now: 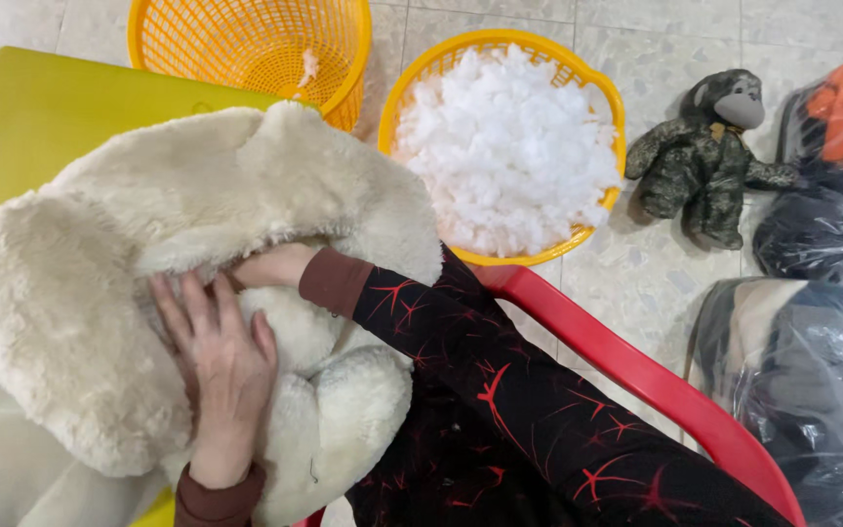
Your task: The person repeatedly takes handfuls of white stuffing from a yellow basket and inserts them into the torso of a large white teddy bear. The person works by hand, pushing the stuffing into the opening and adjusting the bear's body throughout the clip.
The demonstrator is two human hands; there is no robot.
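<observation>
A large cream plush toy [100,293] fills the left half of the view, lying in the person's lap and over a yellow-green table [31,117]. Its fur is thick and its body looks only partly filled, with a fold of skin draped across the middle. The left hand [217,371] lies flat on the plush, fingers spread and pressed against the fur, holding nothing closed in its grip. The right hand [270,265] reaches under the fold into the toy's body; its fingers are hidden inside, so I cannot tell whether they are closed on anything. The right sleeve [500,390] is black with red streaks and a brown cuff.

A red plastic chair rim [636,376] curves along the person's right side. Clear plastic bags [812,381] holding dark and orange items sit at the right edge on the tiled floor [656,49].

Just beyond the plush stands a yellow basket [592,88] heaped with white stuffing fibre [504,146]. Beside it, towards the left, is an orange basket [246,39], with only a wisp of fibre caught on its mesh. A small camouflage monkey toy [704,146] lies on the floor between the yellow basket and the bags, on its back with arms out.
</observation>
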